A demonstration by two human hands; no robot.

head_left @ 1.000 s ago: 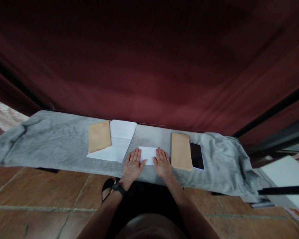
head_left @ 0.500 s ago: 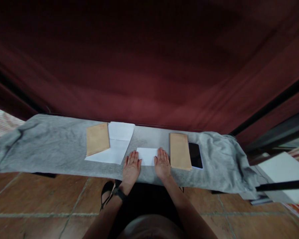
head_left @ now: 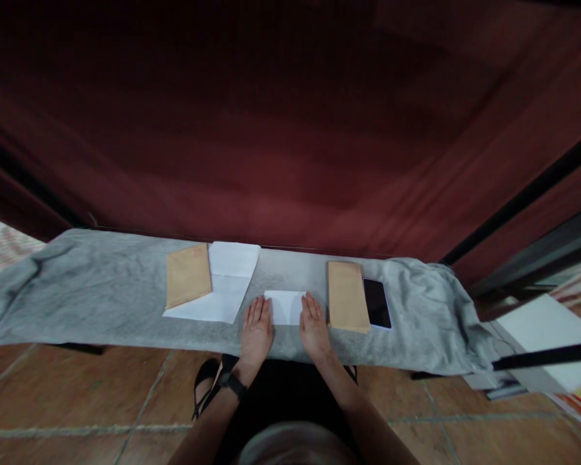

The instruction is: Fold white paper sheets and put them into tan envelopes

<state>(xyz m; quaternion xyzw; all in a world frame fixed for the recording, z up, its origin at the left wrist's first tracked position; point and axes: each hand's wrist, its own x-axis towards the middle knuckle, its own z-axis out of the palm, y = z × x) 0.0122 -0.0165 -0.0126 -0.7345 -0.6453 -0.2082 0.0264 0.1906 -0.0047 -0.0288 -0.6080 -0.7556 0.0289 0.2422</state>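
Observation:
A folded white sheet of paper (head_left: 286, 308) lies flat on the grey cloth, between my two hands. My left hand (head_left: 257, 330) rests palm down at its left edge, fingers stretched forward. At the right edge, my right hand (head_left: 314, 326) lies the same way, fingertips touching the paper's side. To the right of that hand is a stack of brown envelopes (head_left: 347, 297). On the left lies a larger white sheet with crease lines (head_left: 230, 284), partly covered by a brown envelope (head_left: 188, 276).
A phone (head_left: 377, 303) with a dark screen lies just right of the envelope stack. The grey cloth (head_left: 111, 290) covers a long narrow bench against a dark red fabric wall (head_left: 290, 161). White boards (head_left: 547, 336) and a black bar stand at the right end.
Both hands stay beside the folded paper; their fingers now sit a little more along its side edges, the thumbs tucked closer. The view has shifted slightly.

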